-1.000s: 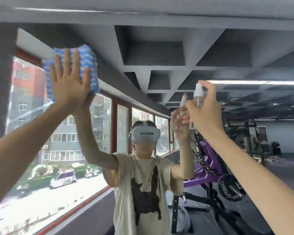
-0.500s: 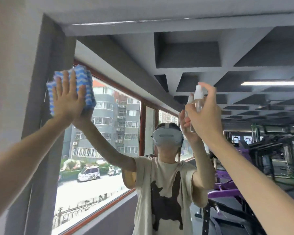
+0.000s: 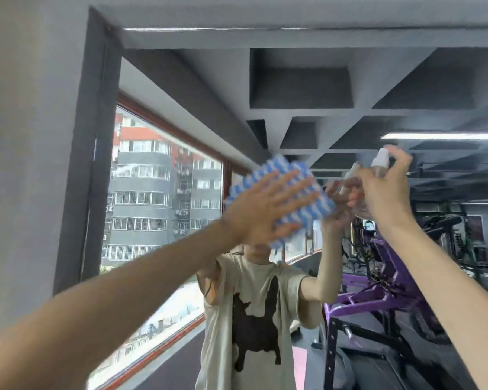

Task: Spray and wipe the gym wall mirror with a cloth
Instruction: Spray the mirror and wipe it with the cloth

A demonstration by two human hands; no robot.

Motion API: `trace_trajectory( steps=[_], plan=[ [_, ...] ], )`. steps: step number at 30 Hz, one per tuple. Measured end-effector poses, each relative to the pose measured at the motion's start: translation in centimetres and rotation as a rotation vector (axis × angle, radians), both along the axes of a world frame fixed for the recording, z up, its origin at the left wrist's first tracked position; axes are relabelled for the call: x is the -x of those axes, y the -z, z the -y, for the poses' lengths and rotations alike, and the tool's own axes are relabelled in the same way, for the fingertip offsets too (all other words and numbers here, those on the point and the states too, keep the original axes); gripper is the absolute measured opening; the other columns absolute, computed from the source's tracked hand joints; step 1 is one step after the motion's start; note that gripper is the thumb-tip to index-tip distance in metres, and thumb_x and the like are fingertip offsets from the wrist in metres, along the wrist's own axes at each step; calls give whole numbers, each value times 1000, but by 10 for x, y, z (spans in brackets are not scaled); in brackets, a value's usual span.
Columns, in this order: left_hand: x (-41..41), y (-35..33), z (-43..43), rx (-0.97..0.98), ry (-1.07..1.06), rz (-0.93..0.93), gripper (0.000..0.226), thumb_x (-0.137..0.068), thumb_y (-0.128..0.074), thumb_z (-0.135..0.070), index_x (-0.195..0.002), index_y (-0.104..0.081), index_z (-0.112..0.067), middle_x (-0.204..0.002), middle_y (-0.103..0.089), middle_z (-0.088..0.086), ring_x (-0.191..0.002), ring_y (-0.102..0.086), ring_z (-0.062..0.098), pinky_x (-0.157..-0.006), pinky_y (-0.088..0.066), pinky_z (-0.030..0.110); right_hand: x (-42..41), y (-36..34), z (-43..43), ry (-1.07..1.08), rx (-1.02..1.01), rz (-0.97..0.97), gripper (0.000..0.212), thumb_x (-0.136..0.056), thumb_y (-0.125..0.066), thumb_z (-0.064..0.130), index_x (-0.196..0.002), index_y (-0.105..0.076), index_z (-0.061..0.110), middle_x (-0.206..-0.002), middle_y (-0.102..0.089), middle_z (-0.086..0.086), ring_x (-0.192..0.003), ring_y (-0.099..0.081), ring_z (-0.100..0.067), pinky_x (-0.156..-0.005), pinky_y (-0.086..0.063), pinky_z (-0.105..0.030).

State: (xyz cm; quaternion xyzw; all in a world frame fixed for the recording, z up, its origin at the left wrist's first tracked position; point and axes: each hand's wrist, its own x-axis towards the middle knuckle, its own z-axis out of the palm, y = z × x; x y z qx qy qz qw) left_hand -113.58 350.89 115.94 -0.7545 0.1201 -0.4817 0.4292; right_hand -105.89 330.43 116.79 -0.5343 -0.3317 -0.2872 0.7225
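Cloth (image 3: 276, 168) under left hand (image 3: 254, 215), now farther right

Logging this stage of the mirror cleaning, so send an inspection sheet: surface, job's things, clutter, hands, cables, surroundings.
Surface: wall mirror, upright; wetness or streaks cannot be told.
Job's things: blue-and-white cloth pressed flat against the mirror; small spray bottle with white nozzle held up to its right.
Clutter: nothing seen.
Hands: left hand flat, pressing the cloth; right hand grips the spray bottle, a finger at the nozzle top.
Cables: nothing seen.
Surroundings: grey wall left of the mirror; the reflection shows windows and a purple gym machine.
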Motion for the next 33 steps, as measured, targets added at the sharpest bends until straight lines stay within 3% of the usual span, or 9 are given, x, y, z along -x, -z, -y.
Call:
trace_trajectory(
  steps=[4,7,10,14,17,20,24,30,33],
  plan=[
    [57,-81,-90,638,0,517,66,-98,-14,-51,-152,-22,-14,-159,-20,12,-146,-16,34,-117,-15,50,13,0,-10,-60,183,-9,53,-98,-58,18,-140,-29,30,-96,-57,7,-71,-63,-12,-58,-52,-23],
    [90,-89,-122,918,11,642,65,-98,-16,-49,-154,-11,-17,-162,-6,9,-148,-2,32,-120,-1,46,31,-3,-21,-24,208,35,54,-98,-57,22,-142,-28,33,-90,-49,14,-74,-60,-12,-69,-53,-32],
    [78,-27,-101,573,-10,458,64,-100,-14,-50,-154,-15,-16,-160,-5,8,-148,-5,33,-119,-6,48,48,-7,-41,-70,203,37,55,-96,-59,20,-139,-29,34,-93,-61,-3,-80,-68,-33,-76,-57,-47],
    [86,16,-106,135,-49,108,61,-100,-20,-52,-152,-25,-20,-160,-18,7,-148,-10,30,-120,-9,47,69,-9,-78,-49,155,129,59,-91,-63,10,-136,-33,29,-83,-54,2,-79,-65,-29,-71,-54,-38],
    [99,-32,-131,404,-27,308,60,-99,-21,-49,-152,-20,-22,-160,-17,6,-148,-9,29,-120,-8,46,79,-11,-96,-50,197,166,60,-92,-62,8,-137,-31,30,-89,-55,1,-70,-63,-20,-58,-54,-23],
    [107,-84,-142,682,-57,474,62,-98,-17,-50,-154,-10,-24,-162,-7,5,-149,-1,30,-119,1,42,86,-10,-105,-96,167,176,56,-93,-61,8,-134,-31,32,-94,-61,-6,-68,-67,-28,-64,-60,-42],
    [104,-137,-141,857,-43,585,60,-102,-23,-47,-155,-5,-25,-162,2,5,-148,5,30,-118,5,42,87,3,-106,-97,193,224,49,-96,-57,8,-126,-31,35,-82,-63,-5,-56,-66,-23,-53,-58,-39],
    [92,-181,-117,979,-50,610,59,-103,-15,-43,-155,1,-20,-162,5,8,-148,8,31,-119,7,45,51,11,-77,14,238,197,52,-95,-63,19,-133,-33,38,-88,-62,-2,-58,-67,-18,-50,-57,-28],
    [58,-151,-72,697,-61,488,58,-102,-9,-45,-154,0,-22,-162,3,7,-148,6,28,-120,6,44,32,16,-63,33,156,134,50,-95,-63,21,-131,-33,38,-99,-62,-5,-67,-66,-16,-52,-53,-21]
  ],
)
